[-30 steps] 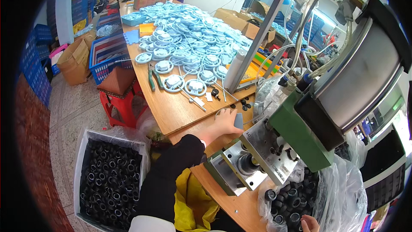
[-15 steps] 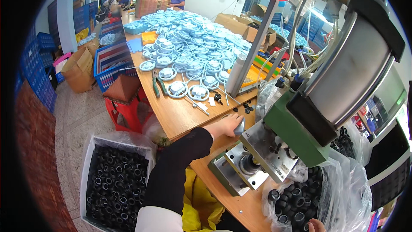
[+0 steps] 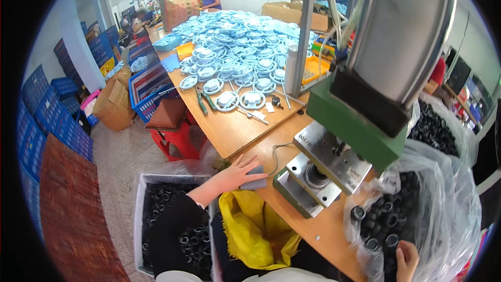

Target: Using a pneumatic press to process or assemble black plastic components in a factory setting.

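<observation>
My left hand (image 3: 237,174) is at the near edge of the wooden table, its fingers laid over a small grey box (image 3: 255,178). From that box a thin grey cable runs toward a press (image 3: 360,109) with a green body and a big grey cylinder. Under the press's upper plate is a steel block (image 3: 301,166) with a round black piece in it. At the lower right my right hand (image 3: 407,259) has its fingers curled beside black ring-shaped caps (image 3: 387,219) in a clear plastic bag (image 3: 443,203); what they hold, if anything, is hidden.
A heap of light-blue round parts with stems (image 3: 245,47) covers the far table. Green-handled pliers (image 3: 204,102) lie at its near left. A white bin (image 3: 138,219) of black rings and a yellow sack (image 3: 250,230) are below the table edge. A red stool (image 3: 175,141) stands left.
My left hand has drawn the grey box toward the table's near edge, and its cable now shows. More of my right hand is visible by the bag. The whole view has shifted.
</observation>
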`<control>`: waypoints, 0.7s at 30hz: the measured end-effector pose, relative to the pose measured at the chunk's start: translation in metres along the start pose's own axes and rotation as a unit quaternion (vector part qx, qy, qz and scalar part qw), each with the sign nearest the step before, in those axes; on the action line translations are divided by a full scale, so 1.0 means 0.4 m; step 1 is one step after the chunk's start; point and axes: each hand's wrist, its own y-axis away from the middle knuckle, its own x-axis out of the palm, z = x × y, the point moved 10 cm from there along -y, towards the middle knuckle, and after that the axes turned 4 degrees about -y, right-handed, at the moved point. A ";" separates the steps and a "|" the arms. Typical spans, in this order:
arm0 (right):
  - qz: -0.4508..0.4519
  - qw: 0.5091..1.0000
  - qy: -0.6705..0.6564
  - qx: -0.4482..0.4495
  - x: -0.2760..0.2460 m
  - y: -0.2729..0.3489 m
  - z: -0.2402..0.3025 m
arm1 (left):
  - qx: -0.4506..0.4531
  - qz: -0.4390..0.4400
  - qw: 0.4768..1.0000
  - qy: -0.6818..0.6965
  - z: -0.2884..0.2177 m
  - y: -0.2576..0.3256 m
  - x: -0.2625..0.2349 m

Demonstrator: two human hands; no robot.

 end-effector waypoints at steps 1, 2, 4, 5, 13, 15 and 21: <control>-0.011 0.998 -0.055 -0.025 -0.013 -0.018 -0.076 | 0.007 0.012 1.000 0.000 -0.022 0.007 -0.003; 0.011 0.999 -0.016 -0.033 0.011 -0.014 -0.034 | -0.060 0.047 0.997 0.017 -0.012 0.015 0.008; 0.013 0.998 -0.007 -0.054 0.038 -0.002 0.007 | -0.138 0.101 0.981 0.086 -0.007 0.021 0.010; 0.022 0.997 0.001 -0.071 0.050 0.002 0.021 | -0.129 0.109 0.982 0.083 -0.009 0.024 0.027; 0.074 0.991 -0.008 -0.114 0.198 0.021 0.076 | -0.270 -0.164 0.944 0.094 0.013 0.014 0.024; 0.107 0.985 0.011 -0.137 0.266 0.008 0.107 | -0.287 -0.158 0.943 0.061 0.035 -0.020 0.049; 0.080 0.976 0.030 -0.200 0.336 -0.005 0.109 | -0.468 -0.050 0.882 -0.017 0.045 -0.069 0.029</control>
